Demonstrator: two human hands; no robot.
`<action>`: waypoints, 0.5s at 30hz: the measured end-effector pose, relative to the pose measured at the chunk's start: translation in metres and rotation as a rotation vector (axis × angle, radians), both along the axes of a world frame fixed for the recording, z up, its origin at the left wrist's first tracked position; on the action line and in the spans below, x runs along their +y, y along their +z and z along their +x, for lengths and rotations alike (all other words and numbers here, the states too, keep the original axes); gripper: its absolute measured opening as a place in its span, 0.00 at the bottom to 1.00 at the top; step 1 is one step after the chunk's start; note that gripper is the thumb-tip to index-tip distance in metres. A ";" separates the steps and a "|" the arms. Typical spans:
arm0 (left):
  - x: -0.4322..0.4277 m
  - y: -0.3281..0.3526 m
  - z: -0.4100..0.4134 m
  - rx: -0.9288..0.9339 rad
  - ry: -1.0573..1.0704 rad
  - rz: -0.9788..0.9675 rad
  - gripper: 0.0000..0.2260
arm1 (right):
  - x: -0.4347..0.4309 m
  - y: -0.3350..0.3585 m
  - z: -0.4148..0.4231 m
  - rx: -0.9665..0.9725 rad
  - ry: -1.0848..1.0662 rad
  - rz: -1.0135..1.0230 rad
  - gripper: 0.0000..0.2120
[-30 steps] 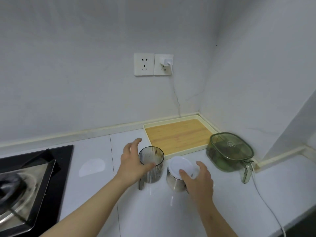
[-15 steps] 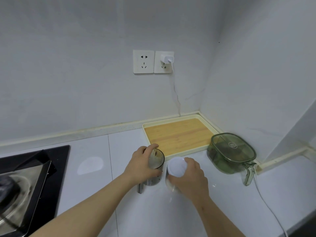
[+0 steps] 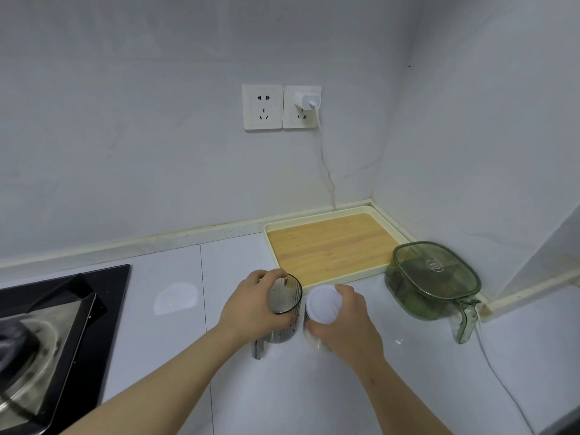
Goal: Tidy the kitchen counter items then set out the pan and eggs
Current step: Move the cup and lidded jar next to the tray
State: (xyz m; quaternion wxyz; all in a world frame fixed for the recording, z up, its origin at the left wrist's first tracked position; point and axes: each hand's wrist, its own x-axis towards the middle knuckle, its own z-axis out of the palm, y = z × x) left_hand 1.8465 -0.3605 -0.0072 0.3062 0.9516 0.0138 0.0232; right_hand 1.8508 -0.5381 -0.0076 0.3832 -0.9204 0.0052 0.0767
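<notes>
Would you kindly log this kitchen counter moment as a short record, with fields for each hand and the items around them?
Left hand: grips the smoky ribbed transparent cup, upright
Right hand: grips the white-lidded round canister, beside the cup
Behind hands: cream-rimmed wooden tray
Right side: green transparent lidded container with handle
Left edge: black gas stove
Power: white charger plugged into right-hand socket

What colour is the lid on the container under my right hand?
White, on the lid gripped by the right hand; it shows best in the head view.
</notes>
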 end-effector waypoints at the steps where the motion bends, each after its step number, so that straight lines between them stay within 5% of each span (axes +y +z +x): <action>1: 0.000 0.001 -0.001 -0.003 0.008 0.013 0.31 | 0.000 0.001 0.000 0.005 0.004 -0.010 0.35; 15: 0.004 0.008 -0.004 -0.068 0.088 -0.107 0.31 | -0.002 0.002 0.003 -0.019 -0.073 0.077 0.36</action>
